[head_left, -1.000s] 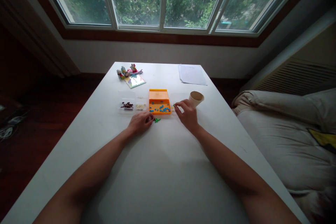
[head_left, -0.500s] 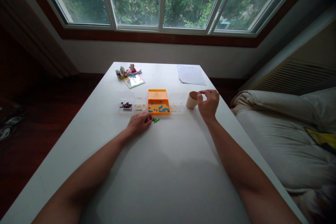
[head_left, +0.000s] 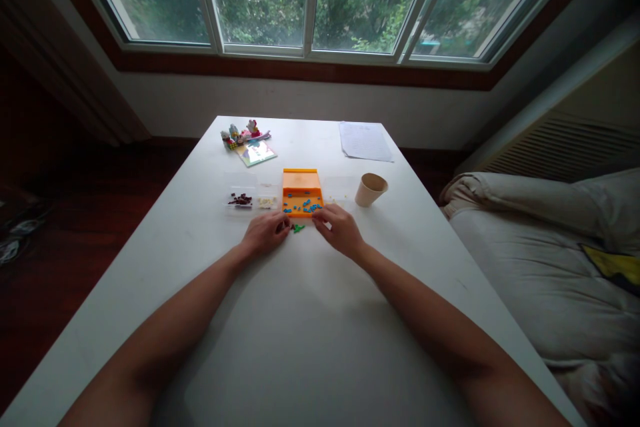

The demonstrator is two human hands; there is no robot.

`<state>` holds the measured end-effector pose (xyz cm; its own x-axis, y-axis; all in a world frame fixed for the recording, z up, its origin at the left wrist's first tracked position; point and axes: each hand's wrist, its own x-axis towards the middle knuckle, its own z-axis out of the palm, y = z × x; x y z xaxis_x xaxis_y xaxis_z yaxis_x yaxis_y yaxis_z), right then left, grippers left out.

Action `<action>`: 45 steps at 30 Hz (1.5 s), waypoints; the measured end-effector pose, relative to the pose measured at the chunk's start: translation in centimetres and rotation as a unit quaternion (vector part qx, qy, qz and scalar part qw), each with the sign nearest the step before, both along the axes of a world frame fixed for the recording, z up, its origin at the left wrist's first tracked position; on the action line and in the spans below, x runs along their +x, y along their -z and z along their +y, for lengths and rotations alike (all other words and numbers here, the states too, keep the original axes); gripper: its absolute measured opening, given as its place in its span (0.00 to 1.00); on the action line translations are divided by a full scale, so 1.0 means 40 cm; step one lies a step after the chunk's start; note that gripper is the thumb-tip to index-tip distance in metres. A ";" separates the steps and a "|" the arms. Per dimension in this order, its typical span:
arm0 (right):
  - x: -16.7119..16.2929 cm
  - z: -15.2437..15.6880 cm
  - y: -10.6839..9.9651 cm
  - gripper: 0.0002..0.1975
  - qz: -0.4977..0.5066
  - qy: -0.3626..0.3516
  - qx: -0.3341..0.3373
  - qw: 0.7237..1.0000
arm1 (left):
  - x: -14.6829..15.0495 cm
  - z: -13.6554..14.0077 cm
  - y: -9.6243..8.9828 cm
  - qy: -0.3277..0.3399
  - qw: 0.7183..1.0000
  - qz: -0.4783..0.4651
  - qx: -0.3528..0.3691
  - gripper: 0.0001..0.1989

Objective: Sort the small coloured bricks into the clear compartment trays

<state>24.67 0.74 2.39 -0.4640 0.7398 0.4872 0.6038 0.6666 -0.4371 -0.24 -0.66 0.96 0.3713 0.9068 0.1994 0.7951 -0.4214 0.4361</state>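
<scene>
An orange box lies open on the table, small blue building pieces scattered in its front half. My left hand rests on the table at the box's front left corner, fingers curled together; what they hold, if anything, is hidden. Close to its fingertips lies a small green piece with a dark bit beside it. My right hand reaches the box's front right corner, thumb and forefinger drawn together by the blue pieces. Anything between those fingertips is too small to make out.
Left of the orange box, clear trays hold dark brown pieces and cream pieces. A tan paper cup stands at the right. Behind are small figures, a card and paper sheets.
My right hand has left the paper cup's rim and moved left to the orange box's front right corner. My left hand stays almost in place.
</scene>
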 end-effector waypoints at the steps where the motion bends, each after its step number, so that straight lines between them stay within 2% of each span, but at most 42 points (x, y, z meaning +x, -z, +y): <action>1: -0.015 -0.006 0.014 0.07 -0.025 -0.015 -0.005 1.000 | 0.000 0.000 0.000 0.002 1.000 0.001 0.002 0.06; 6: -0.055 -0.019 0.057 0.10 -0.097 -0.034 -0.005 0.995 | -0.001 0.001 0.002 0.002 1.000 0.008 0.004 0.06; 13: -0.059 -0.026 0.061 0.05 -0.111 -0.040 0.004 0.993 | -0.003 0.002 0.005 -0.001 1.000 0.011 0.006 0.07; 29: -0.045 -0.017 0.070 0.02 -0.086 -0.042 0.012 0.995 | -0.002 0.000 -0.001 0.002 1.000 0.014 0.007 0.05; 34: -0.035 -0.008 0.059 0.03 -0.056 -0.035 0.041 0.997 | -0.002 0.001 0.001 0.003 1.000 0.006 0.006 0.06; 39: 0.016 0.031 0.020 0.04 0.024 0.033 0.094 0.995 | -0.004 0.002 0.002 0.008 1.000 0.001 0.005 0.06; 41: 0.057 0.059 0.000 0.04 0.047 0.089 0.123 0.987 | -0.006 0.002 0.002 0.008 1.000 0.000 0.003 0.06; 45: 0.156 0.116 -0.034 0.06 0.085 0.229 0.178 0.953 | -0.007 0.003 0.004 0.008 1.000 -0.003 0.003 0.06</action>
